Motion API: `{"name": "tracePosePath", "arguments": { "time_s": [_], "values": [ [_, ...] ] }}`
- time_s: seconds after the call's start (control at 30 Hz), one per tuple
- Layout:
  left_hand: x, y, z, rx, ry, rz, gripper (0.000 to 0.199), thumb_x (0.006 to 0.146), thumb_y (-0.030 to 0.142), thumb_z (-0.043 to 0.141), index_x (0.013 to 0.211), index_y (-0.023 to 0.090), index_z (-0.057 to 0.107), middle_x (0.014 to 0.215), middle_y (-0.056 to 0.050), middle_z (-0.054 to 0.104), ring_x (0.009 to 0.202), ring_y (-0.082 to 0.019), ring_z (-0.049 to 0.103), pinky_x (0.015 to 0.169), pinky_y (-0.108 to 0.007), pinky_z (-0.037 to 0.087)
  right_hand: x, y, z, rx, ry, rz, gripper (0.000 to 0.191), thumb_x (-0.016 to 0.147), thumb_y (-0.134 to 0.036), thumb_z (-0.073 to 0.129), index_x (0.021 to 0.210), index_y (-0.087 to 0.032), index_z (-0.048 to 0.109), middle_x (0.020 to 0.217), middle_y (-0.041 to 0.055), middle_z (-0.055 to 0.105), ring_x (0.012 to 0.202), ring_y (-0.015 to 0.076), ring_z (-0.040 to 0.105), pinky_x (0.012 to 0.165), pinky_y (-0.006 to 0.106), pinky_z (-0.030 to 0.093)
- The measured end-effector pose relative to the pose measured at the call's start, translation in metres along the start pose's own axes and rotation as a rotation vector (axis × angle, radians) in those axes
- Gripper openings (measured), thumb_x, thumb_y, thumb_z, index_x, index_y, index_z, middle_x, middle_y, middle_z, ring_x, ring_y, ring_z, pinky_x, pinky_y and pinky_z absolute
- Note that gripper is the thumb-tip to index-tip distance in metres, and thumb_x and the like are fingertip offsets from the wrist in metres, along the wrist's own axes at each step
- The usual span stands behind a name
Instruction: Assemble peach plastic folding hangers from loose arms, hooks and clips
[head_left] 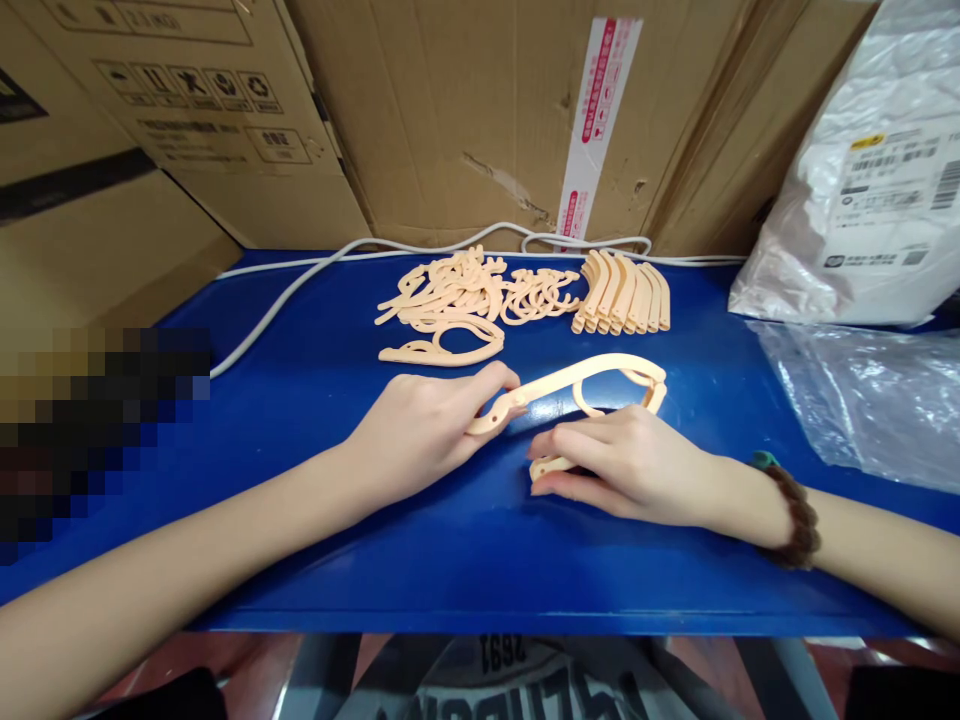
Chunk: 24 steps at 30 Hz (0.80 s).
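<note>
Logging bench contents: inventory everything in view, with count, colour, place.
Jointed curved plastic piece: 1, peach, between both hands
Folded jointed plastic piece: 1, peach, before pile
Pile of slender plastic pieces: uncountable, peach, mid-back
Row of curved plastic arms: overlapping, peach, right of pile
Thin cable: count unclear, white, table's back
Cardboard boxes: at least 2, brown, back and left
Printed tape strip: 1, white-red, back cardboard
Labelled plastic parcel: 1, white, back right
Plastic sheet: 1, clear, before parcel
Flat tabletop: 1, blue, centre
Pixelated patch: left edge, unreadable
Printed clothing: grey, bottom
Ruffled wristband: 1, brown, right wrist
Left hand: 1, bare, centre
Right hand: 1, bare, centre-right
</note>
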<state>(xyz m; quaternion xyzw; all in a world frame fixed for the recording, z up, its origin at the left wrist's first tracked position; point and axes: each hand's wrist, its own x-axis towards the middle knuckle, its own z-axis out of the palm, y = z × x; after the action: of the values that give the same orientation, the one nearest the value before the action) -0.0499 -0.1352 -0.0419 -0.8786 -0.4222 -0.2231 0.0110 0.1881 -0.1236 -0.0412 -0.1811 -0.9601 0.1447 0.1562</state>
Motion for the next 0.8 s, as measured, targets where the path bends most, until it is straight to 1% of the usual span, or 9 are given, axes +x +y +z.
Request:
{"name": "tracePosePath", "arguments": {
  "time_s": [0.1, 0.17, 0.23, 0.3, 0.37, 0.47, 0.57, 0.67, 0.8],
  "values": [
    [-0.0016, 0.0000, -0.0010, 0.046, 0.027, 0.042, 0.020, 0.102, 0.032, 0.044, 0.099, 0.020, 0.060, 0.058, 0.006, 0.059, 0.047, -0.010, 0.054, 0.049, -0.021, 0.030, 0.0002, 0.0008, 0.0003, -0.028, -0.017, -0.019, 0.025, 0.102, -0.033, 0.046, 0.103, -0.017, 0.065, 0.089, 0.0028, 0.072, 0.076, 0.0129, 0.067, 0.063, 0.024, 0.045],
    [-0.0016, -0.0003, -0.0019, 0.075, 0.043, 0.056, 0.019, 0.101, 0.030, 0.045, 0.098, 0.020, 0.060, 0.060, 0.005, 0.060, 0.049, -0.010, 0.055, 0.049, -0.021, 0.030, 0.0003, 0.0016, 0.0002, -0.017, -0.019, -0.050, 0.022, 0.099, -0.025, 0.047, 0.108, -0.015, 0.064, 0.090, 0.0043, 0.070, 0.075, 0.0137, 0.064, 0.065, 0.025, 0.046],
    [-0.0008, -0.0010, -0.0025, 0.090, 0.059, 0.049, 0.018, 0.101, 0.028, 0.045, 0.098, 0.019, 0.060, 0.063, 0.005, 0.062, 0.049, -0.009, 0.054, 0.048, -0.021, 0.029, 0.0005, 0.0022, 0.0003, -0.018, -0.020, -0.092, 0.027, 0.095, -0.017, 0.047, 0.117, -0.011, 0.062, 0.095, 0.0069, 0.069, 0.080, 0.0155, 0.063, 0.070, 0.028, 0.048],
    [0.0004, -0.0024, -0.0024, 0.099, 0.078, 0.041, 0.018, 0.101, 0.027, 0.045, 0.097, 0.018, 0.060, 0.065, 0.004, 0.064, 0.050, -0.009, 0.056, 0.048, -0.020, 0.029, 0.0007, 0.0025, 0.0005, -0.074, -0.025, -0.130, 0.033, 0.096, -0.015, 0.043, 0.125, -0.009, 0.058, 0.098, 0.0087, 0.068, 0.086, 0.0170, 0.062, 0.074, 0.029, 0.049],
    [0.0013, -0.0043, -0.0016, 0.111, 0.113, 0.046, 0.017, 0.101, 0.027, 0.046, 0.097, 0.018, 0.060, 0.068, 0.004, 0.065, 0.054, -0.010, 0.060, 0.048, -0.020, 0.029, 0.0011, 0.0028, 0.0009, -0.185, -0.014, -0.157, 0.035, 0.100, -0.017, 0.039, 0.129, -0.008, 0.056, 0.094, 0.0075, 0.067, 0.082, 0.0159, 0.061, 0.069, 0.028, 0.048],
    [0.0018, -0.0066, -0.0002, 0.128, 0.145, 0.057, 0.017, 0.101, 0.028, 0.046, 0.096, 0.018, 0.060, 0.070, 0.004, 0.066, 0.055, -0.010, 0.061, 0.047, -0.021, 0.029, 0.0013, 0.0036, 0.0013, -0.358, 0.036, -0.171, 0.035, 0.105, -0.025, 0.038, 0.132, -0.013, 0.056, 0.080, 0.0011, 0.064, 0.063, 0.0114, 0.056, 0.054, 0.026, 0.040],
    [0.0019, -0.0065, 0.0004, 0.143, 0.146, 0.049, 0.018, 0.101, 0.028, 0.046, 0.094, 0.018, 0.060, 0.070, 0.004, 0.067, 0.054, -0.010, 0.061, 0.046, -0.021, 0.028, 0.0010, 0.0047, 0.0014, -0.459, 0.085, -0.169, 0.036, 0.106, -0.031, 0.038, 0.134, -0.019, 0.055, 0.068, -0.0042, 0.059, 0.052, 0.0090, 0.052, 0.048, 0.026, 0.033],
    [0.0017, -0.0052, 0.0006, 0.149, 0.152, 0.043, 0.017, 0.101, 0.028, 0.047, 0.095, 0.018, 0.060, 0.068, 0.004, 0.067, 0.052, -0.010, 0.060, 0.045, -0.022, 0.028, 0.0004, 0.0057, 0.0020, -0.467, 0.085, -0.143, 0.035, 0.106, -0.033, 0.038, 0.132, -0.020, 0.057, 0.066, -0.0044, 0.059, 0.052, 0.0086, 0.054, 0.049, 0.026, 0.032],
    [0.0024, -0.0054, 0.0012, 0.158, 0.128, 0.020, 0.017, 0.101, 0.029, 0.048, 0.096, 0.019, 0.060, 0.068, 0.004, 0.067, 0.051, -0.011, 0.059, 0.045, -0.021, 0.029, 0.0006, 0.0063, 0.0028, -0.317, 0.004, -0.047, 0.033, 0.104, -0.031, 0.037, 0.111, -0.012, 0.063, 0.083, 0.0048, 0.068, 0.065, 0.0126, 0.063, 0.058, 0.025, 0.042]
  ]
}}
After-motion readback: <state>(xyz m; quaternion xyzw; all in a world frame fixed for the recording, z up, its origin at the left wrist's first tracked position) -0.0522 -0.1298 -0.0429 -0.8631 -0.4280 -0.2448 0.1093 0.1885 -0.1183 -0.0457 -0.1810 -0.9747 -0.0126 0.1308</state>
